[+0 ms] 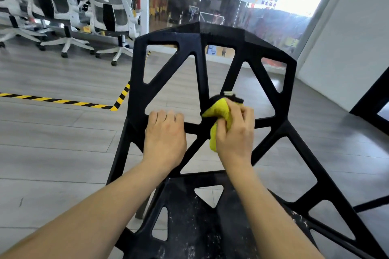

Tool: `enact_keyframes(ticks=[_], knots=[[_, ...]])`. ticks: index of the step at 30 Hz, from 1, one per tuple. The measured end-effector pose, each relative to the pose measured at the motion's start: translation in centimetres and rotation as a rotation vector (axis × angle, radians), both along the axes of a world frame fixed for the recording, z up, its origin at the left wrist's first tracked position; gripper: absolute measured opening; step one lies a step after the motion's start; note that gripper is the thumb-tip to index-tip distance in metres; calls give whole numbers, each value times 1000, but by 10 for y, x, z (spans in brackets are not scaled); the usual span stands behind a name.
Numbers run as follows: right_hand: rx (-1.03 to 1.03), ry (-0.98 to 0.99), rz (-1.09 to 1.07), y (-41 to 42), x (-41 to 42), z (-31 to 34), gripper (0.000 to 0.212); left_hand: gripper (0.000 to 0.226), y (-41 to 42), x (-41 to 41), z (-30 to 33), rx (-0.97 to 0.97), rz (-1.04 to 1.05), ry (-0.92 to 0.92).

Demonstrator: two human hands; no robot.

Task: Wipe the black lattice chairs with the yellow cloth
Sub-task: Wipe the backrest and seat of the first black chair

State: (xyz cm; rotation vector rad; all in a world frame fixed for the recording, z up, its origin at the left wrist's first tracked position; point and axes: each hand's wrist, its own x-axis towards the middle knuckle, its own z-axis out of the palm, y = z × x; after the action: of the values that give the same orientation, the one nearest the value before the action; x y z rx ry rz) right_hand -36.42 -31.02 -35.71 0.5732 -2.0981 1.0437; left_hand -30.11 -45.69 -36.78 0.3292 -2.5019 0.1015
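- One black lattice chair (210,52) fills the middle of the view, its backrest on the far side and its seat near, the seat flecked with pale specks.
- The left hand (164,139) rests on the horizontal bar where backrest meets seat; its grip is closed over that bar, fingers curled across the top with the knuckles showing.
- The right hand (235,130) sits just right of the left hand, its grip clenched tight around the bunched yellow cloth (219,113), with the fingers folded over it.
- The yellow cloth is pressed against the junction where the slanted backrest struts meet the horizontal bar; a dark patch and a small pale tag show at its upper edge.
- Three white mesh office chairs (109,6) on castor bases stand in a row at the far left, well apart from the black chair.
- A glass wall (242,2) stands behind the backrest, with a lit hall beyond.
- One line of yellow-and-black hazard tape (63,102) runs across the grey wood-look floor (52,143) at left and turns a corner toward the far side near the chair's left edge.
- Part of another black frame (372,101) shows at the right edge; what it belongs to cannot be told.
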Motion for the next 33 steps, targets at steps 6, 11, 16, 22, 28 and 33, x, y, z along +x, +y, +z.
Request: enact_keyframes(ticks=[6,11,16,22,28,33], knots=[[212,287,57,-60,-40,70,55,14,0,-1,0,23,11,-25],[340,335,-25,-33,-30,-11,57,13,1,-2,1,11,16,-21],[404,271,13,-12,-21,-39,65,12,0,-1,1,16,-3,-3],[396,220,-147,-11,-30,-17,66,13,-3,-1,3,27,-2,-76],[428,19,-123,-19,-7,-39,71,46,-4,39,32,23,-192,92],[273,-205,-84,-45,25,-49,63,63,-23,118,18,367,-1,135]])
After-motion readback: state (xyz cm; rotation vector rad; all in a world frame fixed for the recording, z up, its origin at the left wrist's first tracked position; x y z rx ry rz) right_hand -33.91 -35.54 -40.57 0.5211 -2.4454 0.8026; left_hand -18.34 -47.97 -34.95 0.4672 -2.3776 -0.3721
